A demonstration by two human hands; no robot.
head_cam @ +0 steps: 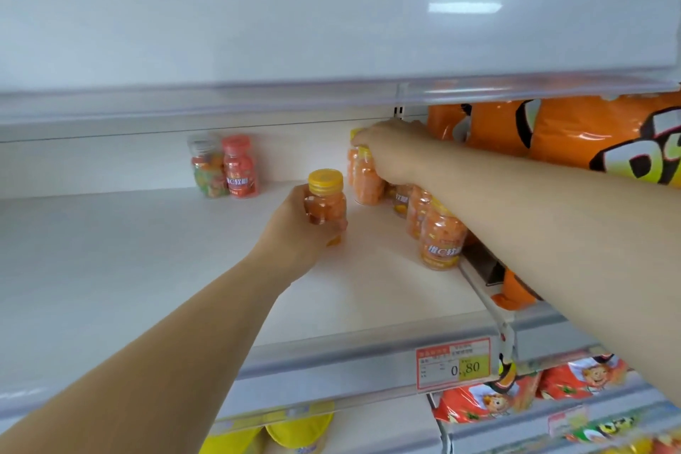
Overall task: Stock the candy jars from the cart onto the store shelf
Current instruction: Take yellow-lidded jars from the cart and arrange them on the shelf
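A person's left hand point(294, 228) grips a yellow-capped candy jar point(326, 195) low over the white shelf point(147, 269); whether its base has landed is unclear. Beyond it, the right hand point(390, 155) curls over the cap of a second jar point(365, 181). A row of jars point(440, 240) stands just under the right forearm, and a careless pull back could topple them towards the shelf edge.

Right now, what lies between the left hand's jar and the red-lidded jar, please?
Only bare shelf, from held jar to red-lidded jar, in the head view.
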